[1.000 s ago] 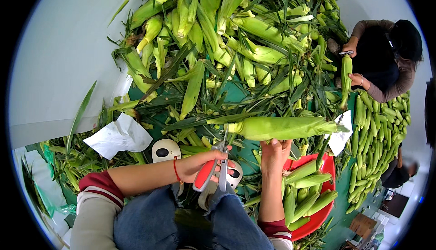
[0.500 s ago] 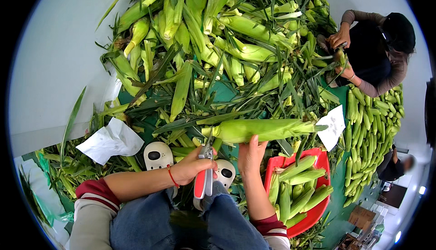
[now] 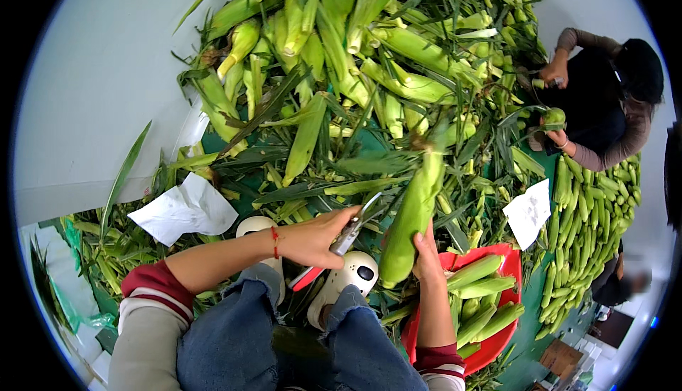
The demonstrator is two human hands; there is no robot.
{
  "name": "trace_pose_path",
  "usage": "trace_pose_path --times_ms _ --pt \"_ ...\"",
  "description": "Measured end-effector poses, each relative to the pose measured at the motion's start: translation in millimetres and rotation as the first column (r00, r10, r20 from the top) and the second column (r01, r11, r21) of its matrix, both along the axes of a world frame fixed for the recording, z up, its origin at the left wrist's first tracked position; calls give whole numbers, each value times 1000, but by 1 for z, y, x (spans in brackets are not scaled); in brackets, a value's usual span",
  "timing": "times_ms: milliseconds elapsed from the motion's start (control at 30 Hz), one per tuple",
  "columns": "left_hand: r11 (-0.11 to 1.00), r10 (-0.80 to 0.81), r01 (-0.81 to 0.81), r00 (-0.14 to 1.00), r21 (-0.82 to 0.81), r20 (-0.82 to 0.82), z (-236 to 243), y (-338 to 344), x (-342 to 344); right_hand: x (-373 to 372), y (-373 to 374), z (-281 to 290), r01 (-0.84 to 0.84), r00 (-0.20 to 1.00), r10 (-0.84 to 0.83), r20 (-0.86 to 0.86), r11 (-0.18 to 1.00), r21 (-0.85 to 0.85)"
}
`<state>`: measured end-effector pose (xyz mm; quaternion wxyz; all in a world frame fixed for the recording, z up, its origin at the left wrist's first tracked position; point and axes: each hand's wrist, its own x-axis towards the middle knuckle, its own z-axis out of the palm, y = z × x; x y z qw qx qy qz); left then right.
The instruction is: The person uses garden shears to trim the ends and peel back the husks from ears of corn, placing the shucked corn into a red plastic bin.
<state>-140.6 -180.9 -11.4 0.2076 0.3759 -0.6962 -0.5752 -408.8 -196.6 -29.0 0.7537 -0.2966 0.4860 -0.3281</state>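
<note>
My right hand (image 3: 427, 254) is wrapped round a green ear of corn (image 3: 410, 229), still in its husk. The ear stands tilted, its leafy tip pointing away from me and its thick butt end toward me. Pruning shears (image 3: 347, 240) with red-and-grey handles are gripped in my left hand (image 3: 320, 237). Their blades point up and right, a little left of the ear and apart from it. Beside my right forearm, a red basin (image 3: 517, 313) holds several green ears.
A large heap of unhusked corn (image 3: 419, 50) and loose leaves rises ahead. White paper sheets (image 3: 186, 210) lie on the husks to the left and right. At the right, a co-worker (image 3: 597, 99) handles corn beside rows of trimmed ears (image 3: 579, 213). My white clogs (image 3: 353, 271) are below.
The ear has swung from lying crosswise to pointing away from me. The shears have come off its stem end, where the thin stalk no longer shows. My view has shifted slightly.
</note>
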Motion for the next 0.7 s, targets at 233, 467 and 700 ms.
trace_pose_path --times_ms 233,467,700 --pt "973 -155 124 976 196 151 6 -25 16 11 -7 19 -515 779 394 -488 846 -139" --pt "957 -228 190 960 217 165 -12 -23 28 20 -17 31 -666 602 496 -626 744 -51" --pt "988 64 -80 991 133 114 -15 3 11 26 -29 50 -756 317 505 -803 645 108"
